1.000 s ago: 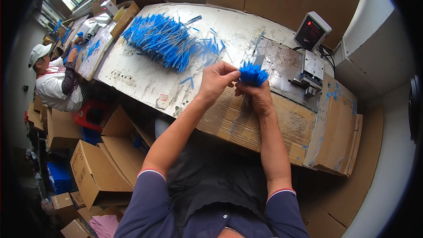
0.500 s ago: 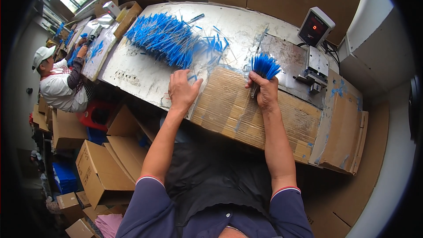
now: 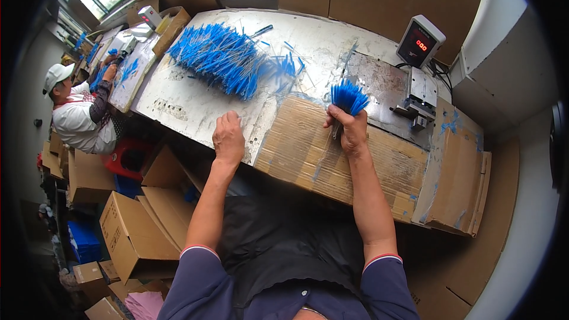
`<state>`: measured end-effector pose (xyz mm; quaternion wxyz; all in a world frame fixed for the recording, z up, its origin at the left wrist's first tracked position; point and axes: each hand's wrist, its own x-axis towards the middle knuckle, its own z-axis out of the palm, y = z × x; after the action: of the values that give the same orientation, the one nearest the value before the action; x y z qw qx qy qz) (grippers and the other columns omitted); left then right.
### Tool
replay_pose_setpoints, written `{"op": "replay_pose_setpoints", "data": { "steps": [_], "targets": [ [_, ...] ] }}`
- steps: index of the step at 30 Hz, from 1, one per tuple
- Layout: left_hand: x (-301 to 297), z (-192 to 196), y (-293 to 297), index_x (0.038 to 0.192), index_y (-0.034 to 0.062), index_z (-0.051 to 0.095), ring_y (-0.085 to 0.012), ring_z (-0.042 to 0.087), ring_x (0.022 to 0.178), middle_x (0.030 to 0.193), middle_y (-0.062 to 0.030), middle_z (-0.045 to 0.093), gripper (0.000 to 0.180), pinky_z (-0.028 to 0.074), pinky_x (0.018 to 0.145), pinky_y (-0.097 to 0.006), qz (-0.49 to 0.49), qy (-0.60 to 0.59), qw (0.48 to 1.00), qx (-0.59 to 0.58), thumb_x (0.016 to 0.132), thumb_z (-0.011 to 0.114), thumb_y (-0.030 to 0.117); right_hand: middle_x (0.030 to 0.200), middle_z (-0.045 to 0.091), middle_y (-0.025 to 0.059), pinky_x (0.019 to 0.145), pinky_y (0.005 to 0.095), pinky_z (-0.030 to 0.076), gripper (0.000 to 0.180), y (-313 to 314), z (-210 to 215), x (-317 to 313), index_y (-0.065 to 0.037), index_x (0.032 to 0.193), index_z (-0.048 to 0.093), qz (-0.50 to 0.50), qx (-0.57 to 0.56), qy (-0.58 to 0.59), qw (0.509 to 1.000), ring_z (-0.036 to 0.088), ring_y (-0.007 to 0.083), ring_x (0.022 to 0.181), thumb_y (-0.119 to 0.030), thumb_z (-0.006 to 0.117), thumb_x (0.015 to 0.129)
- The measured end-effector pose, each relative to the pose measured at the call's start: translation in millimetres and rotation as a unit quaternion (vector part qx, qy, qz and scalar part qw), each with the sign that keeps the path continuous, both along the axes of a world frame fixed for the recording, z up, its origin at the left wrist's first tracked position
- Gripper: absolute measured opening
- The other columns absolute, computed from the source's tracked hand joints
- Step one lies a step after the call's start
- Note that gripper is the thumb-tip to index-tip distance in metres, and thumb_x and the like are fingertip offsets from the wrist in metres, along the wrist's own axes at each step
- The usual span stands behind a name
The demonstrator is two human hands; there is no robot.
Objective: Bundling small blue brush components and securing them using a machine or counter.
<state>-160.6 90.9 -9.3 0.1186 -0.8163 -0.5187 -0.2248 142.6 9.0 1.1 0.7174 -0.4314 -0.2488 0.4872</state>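
In my right hand (image 3: 351, 129) is an upright bundle of thin blue-tipped strands (image 3: 349, 96), gripped with the blue ends fanned out on top. This fist hovers over a flattened cardboard sheet (image 3: 290, 136) at the table's near edge. My left hand (image 3: 228, 137) is at the white table's front edge, its fingers curled together; what they hold, if anything, is hidden. Beyond it lies a big heap of the same blue and whitish strands (image 3: 216, 56). Several loose strands (image 3: 287, 66) are scattered right of the heap.
A small machine with a metal block (image 3: 421, 98) stands on a steel plate (image 3: 379, 77) at right. Behind it is a box with a red lit display (image 3: 421, 41). Cardboard cartons (image 3: 133, 231) fill the floor at left. A co-worker (image 3: 83, 109) works at the far-left bench.
My left hand has drawn back toward me from beside the heap, and its spread fingers have curled in. My right hand still grips the bundle, slightly lower. The display's reading differs.
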Motion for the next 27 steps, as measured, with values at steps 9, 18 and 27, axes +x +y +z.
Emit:
{"op": "replay_pose_setpoints", "data": {
  "steps": [9,18,27],
  "targets": [
    [72.6,62.5,-21.8,0.1,0.004,0.061,-0.0333,0.061,0.086,0.091,-0.0132,0.062,0.009,0.051,0.075,-0.044,-0.298,-0.043,0.952,-0.045,0.093,0.067,0.005,0.105,0.07,0.0155,0.083,0.04,0.056,0.034,-5.4,14.7,-38.9,-0.003,0.111,0.067,-0.14,0.218,-0.492,0.831,0.07,0.0348,0.094,0.004,0.072,0.078],
    [122.8,57.8,49.0,0.112,0.0026,0.07,-0.0224,0.07,0.085,0.102,-0.0118,0.072,0.019,0.055,0.073,-0.033,-0.262,-0.249,0.9,-0.243,0.097,0.07,0.013,0.077,0.069,0.0024,0.065,0.0282,0.053,0.009,4.9,-21.9,-14.0,-0.002,0.1,0.071,-0.082,0.014,-0.236,0.968,0.064,0.0091,0.07,-0.006,0.074,0.092],
    [120.5,34.4,142.6,0.1,0.005,0.071,-0.0357,0.068,0.104,0.11,-0.0149,0.067,0.023,0.056,0.088,-0.045,-0.221,0.082,0.969,-0.082,0.083,0.058,-0.003,0.081,0.07,0.0019,0.065,0.0271,0.053,0.007,15.0,-23.2,-3.9,0.0,0.098,0.072,-0.232,0.015,-0.163,0.959,0.063,0.0095,0.069,-0.006,0.072,0.094]
  ]
}}
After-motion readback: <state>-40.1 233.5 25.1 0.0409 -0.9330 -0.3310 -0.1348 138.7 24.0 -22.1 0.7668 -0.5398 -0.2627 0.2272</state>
